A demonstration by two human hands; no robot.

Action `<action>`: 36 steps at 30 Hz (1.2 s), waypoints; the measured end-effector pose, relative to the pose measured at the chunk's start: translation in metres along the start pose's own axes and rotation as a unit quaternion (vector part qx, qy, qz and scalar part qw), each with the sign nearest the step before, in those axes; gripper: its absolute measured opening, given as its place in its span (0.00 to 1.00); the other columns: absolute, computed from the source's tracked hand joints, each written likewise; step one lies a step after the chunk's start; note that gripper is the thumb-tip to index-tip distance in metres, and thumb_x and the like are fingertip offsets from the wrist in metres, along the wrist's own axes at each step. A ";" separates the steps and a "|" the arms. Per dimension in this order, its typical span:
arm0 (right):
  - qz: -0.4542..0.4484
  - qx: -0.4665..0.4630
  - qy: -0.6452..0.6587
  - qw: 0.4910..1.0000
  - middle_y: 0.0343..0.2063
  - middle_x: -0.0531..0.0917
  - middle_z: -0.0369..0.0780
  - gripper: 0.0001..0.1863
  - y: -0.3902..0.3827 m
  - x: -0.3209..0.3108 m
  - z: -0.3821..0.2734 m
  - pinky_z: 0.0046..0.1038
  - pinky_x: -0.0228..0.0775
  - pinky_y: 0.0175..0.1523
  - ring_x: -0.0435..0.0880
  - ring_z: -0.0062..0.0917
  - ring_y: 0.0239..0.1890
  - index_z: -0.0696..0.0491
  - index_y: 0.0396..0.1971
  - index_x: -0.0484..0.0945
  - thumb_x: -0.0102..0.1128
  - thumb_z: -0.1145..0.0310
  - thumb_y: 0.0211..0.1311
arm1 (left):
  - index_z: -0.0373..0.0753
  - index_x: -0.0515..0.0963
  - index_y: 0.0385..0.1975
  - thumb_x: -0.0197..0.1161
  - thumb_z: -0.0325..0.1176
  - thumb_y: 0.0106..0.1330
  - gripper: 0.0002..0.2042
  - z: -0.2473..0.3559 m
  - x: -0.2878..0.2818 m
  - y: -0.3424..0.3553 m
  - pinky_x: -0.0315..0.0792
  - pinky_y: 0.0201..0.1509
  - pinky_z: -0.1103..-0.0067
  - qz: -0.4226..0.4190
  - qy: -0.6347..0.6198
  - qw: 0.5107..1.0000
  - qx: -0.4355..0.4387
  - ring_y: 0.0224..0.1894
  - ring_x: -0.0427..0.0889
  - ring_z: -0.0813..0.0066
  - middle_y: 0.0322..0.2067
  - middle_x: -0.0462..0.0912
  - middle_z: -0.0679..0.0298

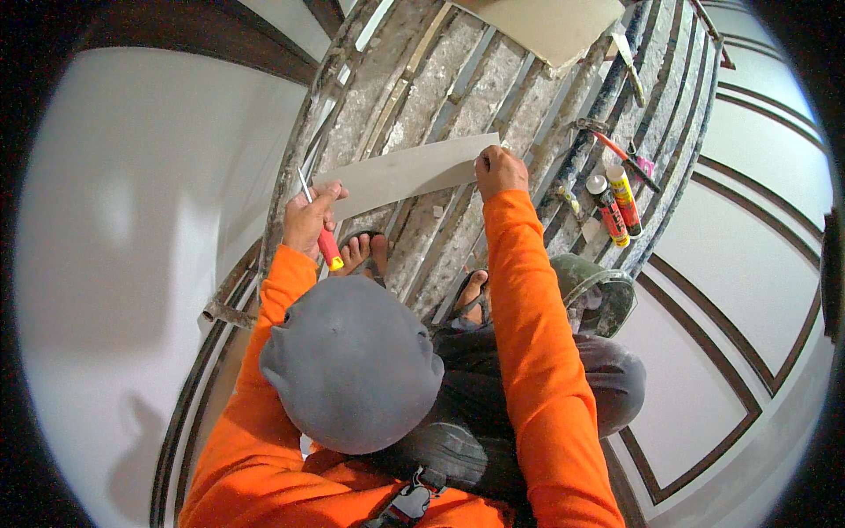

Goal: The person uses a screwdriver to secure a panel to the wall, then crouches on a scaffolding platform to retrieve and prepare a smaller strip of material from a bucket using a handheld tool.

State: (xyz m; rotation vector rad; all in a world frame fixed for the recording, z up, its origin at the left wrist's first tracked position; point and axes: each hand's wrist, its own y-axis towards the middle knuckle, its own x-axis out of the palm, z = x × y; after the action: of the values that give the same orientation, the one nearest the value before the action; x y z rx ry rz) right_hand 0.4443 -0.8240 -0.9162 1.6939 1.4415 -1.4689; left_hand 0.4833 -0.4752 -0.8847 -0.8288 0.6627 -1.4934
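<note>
A long, pale, thin flat strip (414,174) stretches between my two hands above a slatted platform. My right hand (502,171) pinches its right end with bent fingers. At the other end, my left hand (311,216) is closed around a screwdriver (329,250) with a red and yellow handle, its metal shaft pointing up past the fingers. The strip's left end meets these fingers; whether they grip it too, I cannot tell. What the strip is made of is not clear.
The worn, stained slatted platform (464,113) has gaps between slats. Right of me lie two tubes, one black-capped (607,211) and one yellow-topped (623,201), below an orange-and-black-handled tool (627,162). A dark bucket (607,302) stands by my knee. A cream board (546,26) lies ahead.
</note>
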 end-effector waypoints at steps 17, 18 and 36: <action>-0.128 0.152 -0.037 0.979 0.42 0.87 0.54 0.14 0.023 -0.012 -0.046 0.42 0.80 0.55 0.87 0.50 0.49 0.57 0.40 0.85 0.65 0.68 0.54 | 0.35 0.80 0.45 0.68 0.34 0.69 0.11 -0.010 -0.001 0.014 0.67 0.21 0.86 0.003 0.053 0.999 0.003 0.19 0.68 0.89 0.37 0.88 0.63; -0.110 0.188 -0.015 0.976 0.43 0.87 0.54 0.14 0.026 -0.011 -0.047 0.42 0.80 0.55 0.87 0.49 0.49 0.56 0.40 0.86 0.65 0.68 0.54 | 0.34 0.80 0.46 0.68 0.34 0.69 0.12 -0.011 0.000 0.016 0.67 0.21 0.86 -0.001 0.054 0.999 0.002 0.19 0.68 0.89 0.37 0.88 0.63; 0.101 0.204 0.067 0.971 0.38 0.89 0.51 0.29 0.007 -0.045 -0.059 0.44 0.79 0.52 0.88 0.48 0.44 0.58 0.31 0.86 0.70 0.41 0.55 | 0.35 0.78 0.47 0.68 0.36 0.69 0.13 0.006 0.022 0.010 0.66 0.21 0.85 -0.092 0.094 0.991 0.030 0.18 0.68 0.89 0.38 0.88 0.63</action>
State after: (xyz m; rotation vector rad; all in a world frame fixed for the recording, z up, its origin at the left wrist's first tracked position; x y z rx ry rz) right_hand 0.4808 -0.7938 -0.8585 2.1518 1.0364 -1.6411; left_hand 0.4942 -0.4979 -0.8865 -0.7241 0.6899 -1.7667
